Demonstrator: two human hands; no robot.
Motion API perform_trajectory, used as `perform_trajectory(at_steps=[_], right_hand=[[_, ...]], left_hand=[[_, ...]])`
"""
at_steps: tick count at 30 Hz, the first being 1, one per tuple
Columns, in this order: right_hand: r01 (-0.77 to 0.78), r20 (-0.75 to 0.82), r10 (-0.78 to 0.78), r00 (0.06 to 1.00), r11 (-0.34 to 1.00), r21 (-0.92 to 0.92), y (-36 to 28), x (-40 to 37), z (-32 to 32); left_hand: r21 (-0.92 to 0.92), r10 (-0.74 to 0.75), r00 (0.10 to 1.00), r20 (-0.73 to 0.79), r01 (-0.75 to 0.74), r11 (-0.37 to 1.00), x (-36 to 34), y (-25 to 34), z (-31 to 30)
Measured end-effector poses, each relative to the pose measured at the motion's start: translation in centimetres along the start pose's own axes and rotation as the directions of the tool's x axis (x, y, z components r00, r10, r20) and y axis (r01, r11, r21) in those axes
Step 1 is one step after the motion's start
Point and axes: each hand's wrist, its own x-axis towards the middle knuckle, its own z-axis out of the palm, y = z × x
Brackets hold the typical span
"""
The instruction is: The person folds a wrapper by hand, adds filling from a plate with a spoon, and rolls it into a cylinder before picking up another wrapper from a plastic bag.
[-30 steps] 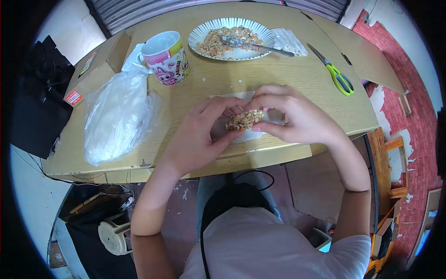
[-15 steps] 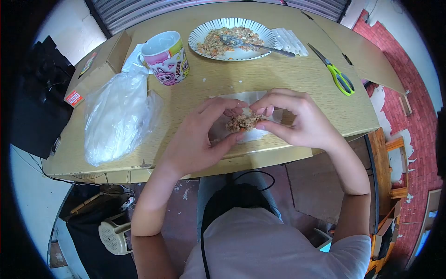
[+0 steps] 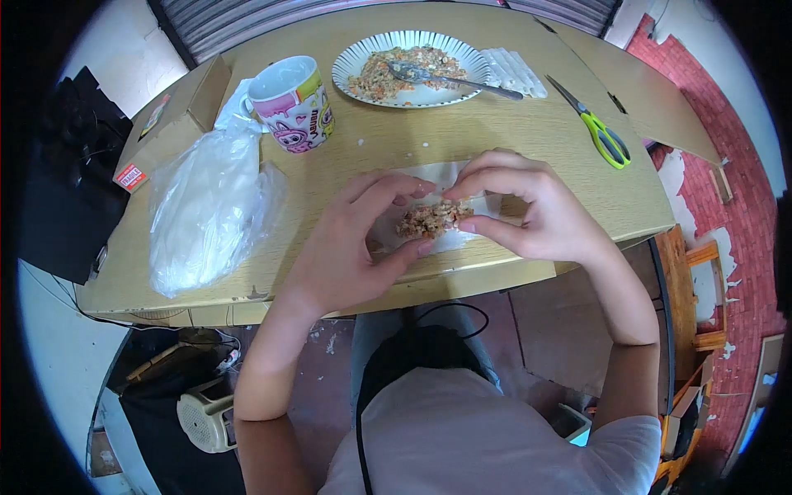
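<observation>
A small mound of crumbly brown and orange filling lies on a thin white wrapper near the table's front edge. On the mound's left side, my left hand curves around it, thumb and fingers apart, fingertips by the filling. From the right my right hand does the same, its thumb touching the filling's right end and its fingertips at the far side. Neither hand lifts anything. Farther back, a white fluted plate holds more of the mixture, with a metal spoon resting in it.
Left of my hands are a cartoon mug, a white plastic bag and a cardboard box. White rolled pieces sit right of the plate, beside green-handled scissors. Small white specks dot the table.
The fingertips have parted slightly over the filling, and more of the mound now shows between my hands. It looks longer and flatter than before.
</observation>
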Motion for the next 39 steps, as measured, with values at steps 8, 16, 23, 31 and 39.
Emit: perform_trajectory(at_steps=[8, 16, 23, 31, 39], right_hand=[[-0.073, 0.069, 0.079, 0.994, 0.994, -0.083, -0.6, -0.3, 0.2], [-0.035, -0.035, 0.032, 0.999, 0.996, -0.082, -0.5, -0.6, 0.7], [-0.039, -0.087, 0.031, 0.996, 0.996, -0.085, -0.1, -0.5, 0.9], [-0.269, 0.039, 0.268, 0.963, 0.934, 0.235, 0.8, -0.1, 0.0], [-0.169, -0.067, 0.176, 0.982, 0.98, 0.107, 0.5, -0.4, 1.5]], left_hand=[[0.046, -0.005, 0.998, 0.063, 0.002, 0.999, 0.1, -0.3, -0.2], [0.131, 0.053, 0.997, 0.058, -0.06, 0.99, 0.3, 0.0, 0.2], [0.167, 0.125, 0.99, 0.07, -0.135, 0.977, 0.4, -0.4, 0.3], [0.11, 0.051, 0.997, 0.064, -0.058, 0.992, 0.4, 0.1, 0.3], [0.173, 0.11, 0.989, 0.095, -0.125, 0.977, 0.5, 0.0, 0.2]])
